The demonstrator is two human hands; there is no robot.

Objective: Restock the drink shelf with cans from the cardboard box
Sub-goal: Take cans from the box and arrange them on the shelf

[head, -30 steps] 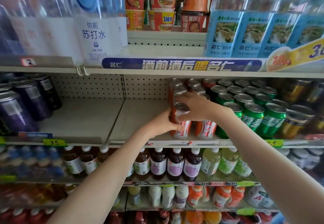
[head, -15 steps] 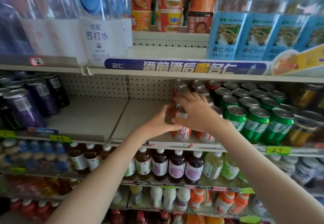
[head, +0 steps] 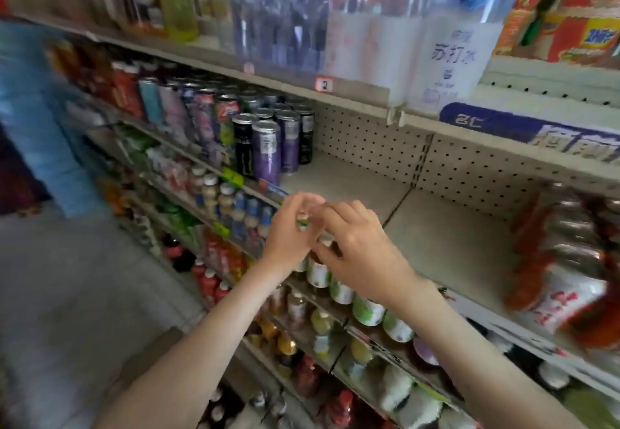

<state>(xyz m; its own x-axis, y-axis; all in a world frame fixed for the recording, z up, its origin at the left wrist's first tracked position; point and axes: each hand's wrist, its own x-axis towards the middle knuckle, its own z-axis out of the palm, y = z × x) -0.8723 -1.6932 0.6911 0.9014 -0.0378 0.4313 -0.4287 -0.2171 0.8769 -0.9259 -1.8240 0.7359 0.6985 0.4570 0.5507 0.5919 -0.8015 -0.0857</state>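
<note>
Loosely curled and empty, left hand (head: 288, 230) and right hand (head: 360, 254) hovered at the shelf (head: 436, 227)'s front edge; purple cans (head: 266, 150) crowded its left end, above grey floor (head: 67, 294).

Left forearm (head: 201, 351) and right forearm (head: 469, 344) showing bare along all the length in view, left hand (head: 288, 237) and right hand (head: 364, 255) showing bare as well, fingers (head: 345, 209) looking slender, knuckles (head: 350, 239) standing out a little

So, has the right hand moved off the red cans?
Yes: the right hand has moved left, off the red cans, now before the bare shelf, nearer the purple cans.
</note>
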